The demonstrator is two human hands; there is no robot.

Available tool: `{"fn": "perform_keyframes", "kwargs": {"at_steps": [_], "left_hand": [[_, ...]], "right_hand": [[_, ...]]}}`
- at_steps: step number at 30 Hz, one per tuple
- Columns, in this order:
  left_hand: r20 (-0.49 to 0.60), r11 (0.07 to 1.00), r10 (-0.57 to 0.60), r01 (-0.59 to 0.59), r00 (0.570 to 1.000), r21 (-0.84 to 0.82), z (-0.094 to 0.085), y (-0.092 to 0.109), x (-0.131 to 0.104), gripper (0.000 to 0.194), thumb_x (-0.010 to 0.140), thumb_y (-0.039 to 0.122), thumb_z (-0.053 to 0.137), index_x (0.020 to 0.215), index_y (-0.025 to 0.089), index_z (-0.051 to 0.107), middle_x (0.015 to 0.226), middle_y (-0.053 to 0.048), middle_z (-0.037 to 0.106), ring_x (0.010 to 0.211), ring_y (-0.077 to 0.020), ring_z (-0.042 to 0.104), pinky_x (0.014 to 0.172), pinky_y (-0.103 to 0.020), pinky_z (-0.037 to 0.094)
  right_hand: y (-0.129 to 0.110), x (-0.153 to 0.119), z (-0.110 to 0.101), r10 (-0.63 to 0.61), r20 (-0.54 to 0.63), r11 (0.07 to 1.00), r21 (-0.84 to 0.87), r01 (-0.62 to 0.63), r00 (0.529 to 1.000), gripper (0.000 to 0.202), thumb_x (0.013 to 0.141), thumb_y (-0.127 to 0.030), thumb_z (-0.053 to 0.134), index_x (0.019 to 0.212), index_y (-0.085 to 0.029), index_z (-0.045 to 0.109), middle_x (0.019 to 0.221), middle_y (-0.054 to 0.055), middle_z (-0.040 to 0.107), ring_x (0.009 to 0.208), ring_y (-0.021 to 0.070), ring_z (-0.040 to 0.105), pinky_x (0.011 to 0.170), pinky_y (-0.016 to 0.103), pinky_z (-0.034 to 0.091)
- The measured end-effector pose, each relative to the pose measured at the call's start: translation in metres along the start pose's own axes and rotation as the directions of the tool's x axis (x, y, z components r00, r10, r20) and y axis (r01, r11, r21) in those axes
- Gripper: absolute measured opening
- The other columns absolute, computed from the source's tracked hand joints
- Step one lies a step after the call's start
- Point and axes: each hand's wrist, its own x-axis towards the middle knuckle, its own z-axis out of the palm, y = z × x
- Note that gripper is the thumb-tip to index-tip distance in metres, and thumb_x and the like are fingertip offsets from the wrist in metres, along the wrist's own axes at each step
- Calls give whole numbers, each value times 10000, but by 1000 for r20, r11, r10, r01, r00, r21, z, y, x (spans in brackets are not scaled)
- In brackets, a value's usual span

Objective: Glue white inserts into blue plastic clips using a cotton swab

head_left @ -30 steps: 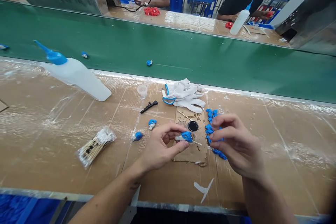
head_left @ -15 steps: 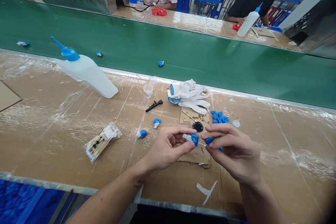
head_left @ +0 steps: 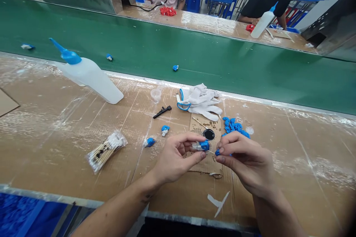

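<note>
My left hand (head_left: pixel 176 155) pinches a small blue-and-clear plastic part (head_left: pixel 204 145) between thumb and fingers. Close beside it, my right hand (head_left: pixel 247 159) has its fingertips closed on a small blue piece (head_left: pixel 217 152). A thin pale stick shows between the two hands; which hand holds it, I cannot tell. Just beyond my fingers, a round pot of black liquid (head_left: pixel 208 134) stands on a stained cardboard piece (head_left: pixel 197 127), with a cotton swab (head_left: pixel 199 122) lying by it. Behind my right hand is a pile of blue pieces (head_left: pixel 232 124).
Two blue-and-clear parts (head_left: pixel 165 130) and a black stick-like tool (head_left: pixel 162 112) lie left of the pot. White gloves (head_left: pixel 201 102), bagged swabs (head_left: pixel 107 150) and a blue-capped bottle (head_left: pixel 93 79) are around. Beyond runs a green belt (head_left: pixel 144 52) carrying small parts; two people sit across it.
The part in my left hand has turned, and my right fingers with the blue piece have come slightly left and curled closer. Small parts on the belt have shifted right.
</note>
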Motion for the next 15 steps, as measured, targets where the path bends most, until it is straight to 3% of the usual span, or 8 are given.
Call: {"fn": "perform_keyframes", "kwargs": {"at_steps": [5,10,12,15], "left_hand": [[45,997,74,-74,996,-3,1,-1,-1,445,718,16,869,1108,221,805,1134,-84,797,998,-187,792,889,-244,649],[53,964,218,-223,975,147,-2,-4,-3,361,790,63,846,1102,241,807,1074,-78,809,990,-187,785,840,-242,657],[82,891,347,-356,934,283,-4,-3,-3,317,808,75,842,1087,222,802,1034,-83,813,958,-180,786,851,-247,652],[201,713,511,-542,836,444,-7,3,-3,288,820,61,829,1083,169,782,1042,-116,807,951,-179,792,870,-236,643]], "right_hand": [[2,-3,7,-28,-11,997,-74,27,1000,275,922,-14,699,1004,-265,777,906,-18,700,798,114,670,673,229,553],[2,-4,12,-66,-24,985,-163,62,998,253,932,-20,698,991,-261,747,887,-21,716,813,133,646,722,283,522],[2,-5,13,-53,-42,983,-177,45,998,221,923,-52,725,987,-263,721,849,-24,696,803,143,611,719,296,498],[0,-8,15,68,-33,991,-112,-71,997,226,925,-124,741,1072,-286,682,859,-24,661,778,146,585,663,279,486]]}}
